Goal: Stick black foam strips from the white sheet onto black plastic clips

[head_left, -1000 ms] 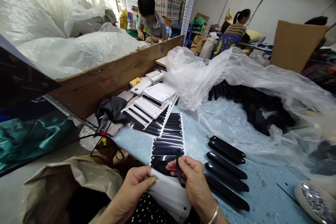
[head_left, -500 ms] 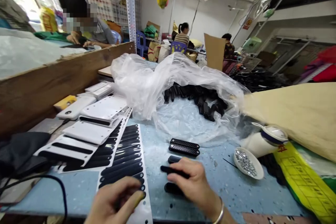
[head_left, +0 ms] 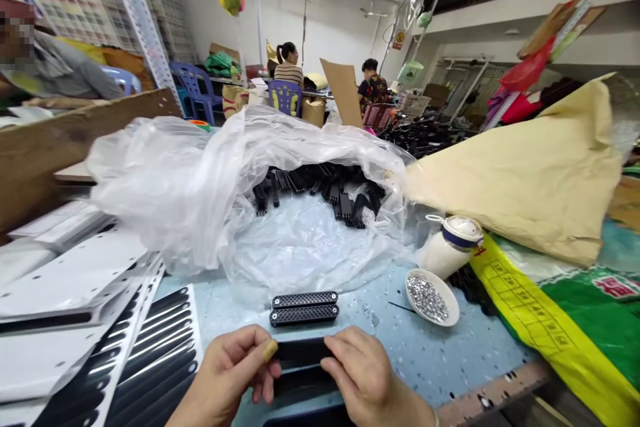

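Note:
My left hand (head_left: 235,368) and my right hand (head_left: 361,373) are both closed on the ends of a long black plastic bar (head_left: 301,352), held level just above the blue table (head_left: 480,353). More black bars (head_left: 305,383) lie under it. Two ribbed black strips (head_left: 304,307) rest side by side just beyond my fingers. To the left lies a white backing sheet (head_left: 150,363) carrying rows of black oval stickers.
A clear plastic bag (head_left: 210,193) full of black comb-like parts (head_left: 325,190) fills the table's middle. A small white dish of silver beads (head_left: 431,297) and a tipped white jar (head_left: 447,247) sit right. Tan paper (head_left: 525,167) and a green-yellow sack (head_left: 575,320) lie right. People sit at the back.
The view has swung right. My left hand left the sticker sheet and joined my right hand on the black bar, which now sits between both hands.

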